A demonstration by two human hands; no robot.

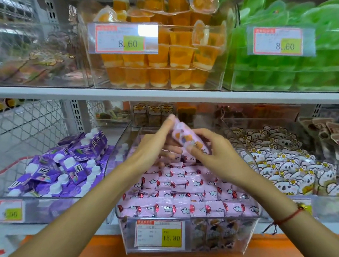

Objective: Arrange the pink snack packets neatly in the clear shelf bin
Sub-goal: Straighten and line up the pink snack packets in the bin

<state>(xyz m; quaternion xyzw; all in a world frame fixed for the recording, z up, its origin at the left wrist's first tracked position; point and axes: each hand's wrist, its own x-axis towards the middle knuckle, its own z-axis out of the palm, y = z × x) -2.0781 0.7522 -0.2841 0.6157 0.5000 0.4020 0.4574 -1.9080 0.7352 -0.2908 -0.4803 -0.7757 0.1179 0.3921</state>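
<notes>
above the bin (191,230), both hands, left (154,144) and right (212,151), are pinching one pink packet (187,136), which is best lowered flat, aligned with the rows (181,189) beneath.

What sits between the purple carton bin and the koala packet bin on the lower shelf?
In the head view, the clear bin of pink snack packets. Above it the left hand and right hand hold one pink packet.
</notes>
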